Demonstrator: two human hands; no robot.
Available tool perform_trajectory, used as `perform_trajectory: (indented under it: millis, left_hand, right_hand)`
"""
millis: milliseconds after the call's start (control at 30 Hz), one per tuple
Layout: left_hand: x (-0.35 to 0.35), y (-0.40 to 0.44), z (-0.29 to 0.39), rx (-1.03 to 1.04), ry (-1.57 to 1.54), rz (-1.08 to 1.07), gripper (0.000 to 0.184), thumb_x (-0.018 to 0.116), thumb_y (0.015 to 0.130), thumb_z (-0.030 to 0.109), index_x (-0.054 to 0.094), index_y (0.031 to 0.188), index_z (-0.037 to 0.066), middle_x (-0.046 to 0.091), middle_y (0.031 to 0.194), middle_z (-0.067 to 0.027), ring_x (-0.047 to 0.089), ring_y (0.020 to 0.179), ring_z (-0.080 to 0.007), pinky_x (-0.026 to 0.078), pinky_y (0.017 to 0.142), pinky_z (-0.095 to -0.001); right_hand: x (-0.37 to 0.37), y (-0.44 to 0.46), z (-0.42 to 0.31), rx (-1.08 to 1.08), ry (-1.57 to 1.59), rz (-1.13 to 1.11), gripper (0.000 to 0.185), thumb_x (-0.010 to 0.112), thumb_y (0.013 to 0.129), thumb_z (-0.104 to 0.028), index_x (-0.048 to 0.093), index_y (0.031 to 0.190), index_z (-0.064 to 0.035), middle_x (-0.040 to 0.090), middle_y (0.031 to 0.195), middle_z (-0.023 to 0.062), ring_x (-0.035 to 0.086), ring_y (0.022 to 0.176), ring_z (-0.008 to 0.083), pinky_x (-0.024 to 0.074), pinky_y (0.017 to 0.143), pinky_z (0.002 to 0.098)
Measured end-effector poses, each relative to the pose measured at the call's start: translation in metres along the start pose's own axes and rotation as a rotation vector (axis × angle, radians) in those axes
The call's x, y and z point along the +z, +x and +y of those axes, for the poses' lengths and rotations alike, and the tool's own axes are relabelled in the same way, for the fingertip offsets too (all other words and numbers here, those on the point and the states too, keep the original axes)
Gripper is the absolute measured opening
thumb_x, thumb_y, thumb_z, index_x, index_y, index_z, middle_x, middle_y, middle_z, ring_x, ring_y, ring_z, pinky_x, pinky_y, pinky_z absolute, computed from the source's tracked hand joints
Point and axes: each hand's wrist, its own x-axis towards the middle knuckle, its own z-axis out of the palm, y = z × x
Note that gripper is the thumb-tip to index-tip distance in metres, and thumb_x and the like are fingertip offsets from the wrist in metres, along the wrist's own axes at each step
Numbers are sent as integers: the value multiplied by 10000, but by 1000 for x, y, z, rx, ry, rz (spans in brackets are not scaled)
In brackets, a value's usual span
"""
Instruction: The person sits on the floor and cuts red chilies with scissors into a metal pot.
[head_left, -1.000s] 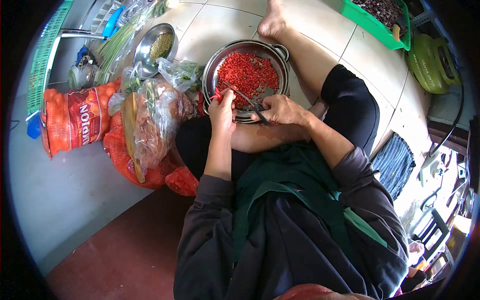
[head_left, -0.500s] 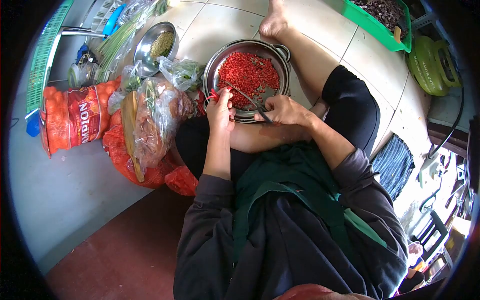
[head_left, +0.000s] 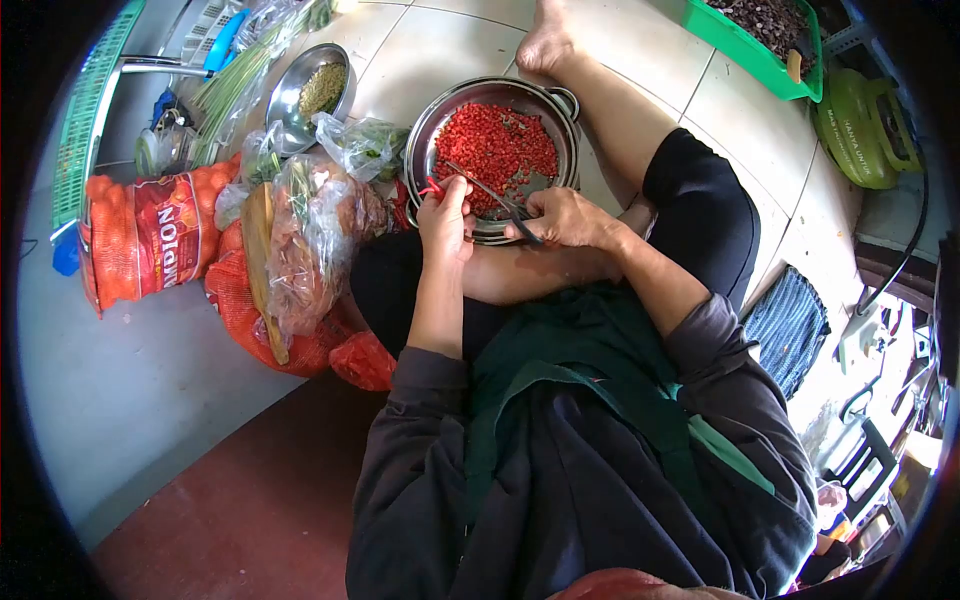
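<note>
In front of my crossed leg a steel pot [head_left: 424,112] with side handles stands on the tiles, holding many small cut pieces of red chili [head_left: 497,140]. My left hand [head_left: 446,215] is closed on red chilies [head_left: 431,187] at the pot's near left rim, their tips poking out past the fingers. My right hand [head_left: 572,218] grips the dark handles of a pair of scissors [head_left: 518,212] at the near right rim. The scissor blades reach left over the pot, close to the chilies in my left hand. Part of the handles is hidden by my fingers.
Left of the pot lie plastic bags [head_left: 365,145], an orange net sack [head_left: 160,235] and a wooden board [head_left: 262,270]. Behind them is a steel bowl [head_left: 345,100] with greenish bits. A green basin [head_left: 750,55] and a gas cylinder [head_left: 860,130] stand at the far right.
Both hands stay at the pot's near rim. The chilies in my left hand show less beyond the fingers, and that hand has shifted slightly to the right.
</note>
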Motion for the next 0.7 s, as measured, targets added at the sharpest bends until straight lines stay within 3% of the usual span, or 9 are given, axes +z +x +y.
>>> perform_trajectory:
  millis: [333,700]
  left_hand:
    - [-6,3,5,-30,-94,20,143,645,871,192,577,956,99,582,832,10,440,579,-42,304,395,-175]
    - [2,-1,4,6,-12,-43,169,653,852,165,584,966,61,588,824,-10,441,533,-30,307,373,-169]
  right_hand:
    - [3,0,1,11,-54,26,655,690,675,-642,588,660,4,556,594,124,544,601,220,424,574,367]
    - [2,3,5,-31,-43,46,668,687,670,-648,584,663,11,544,596,135,541,602,222,423,578,377]
